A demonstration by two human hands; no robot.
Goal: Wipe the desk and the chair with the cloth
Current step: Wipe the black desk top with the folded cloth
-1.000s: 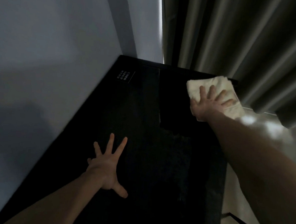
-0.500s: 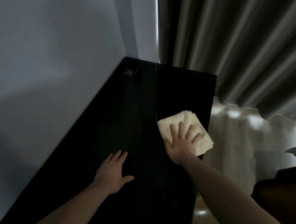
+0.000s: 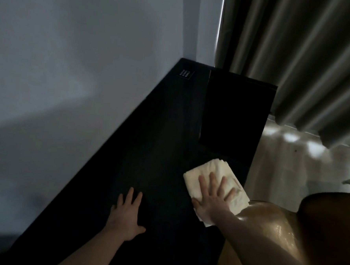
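A long black desk (image 3: 159, 143) runs along the grey wall to a far corner. A folded cream cloth (image 3: 208, 171) lies on the desk near its right edge. My right hand (image 3: 213, 198) presses flat on the cloth with the fingers straight and spread. My left hand (image 3: 126, 213) rests flat on the bare desk top to the left, fingers straight. A glossy brown chair (image 3: 277, 226) shows at the lower right, partly behind my right forearm.
A grey wall (image 3: 71, 74) borders the desk on the left. Dark curtains (image 3: 297, 58) hang at the far right, above a pale shiny floor (image 3: 291, 160). A small printed label (image 3: 185, 74) sits in the desk's far corner. A darker rectangular panel (image 3: 232, 115) lies at the far end.
My right hand has slid the cloth from the desk's far right corner back toward me along the right edge. My left hand's fingers have drawn together. The chair has come into view.
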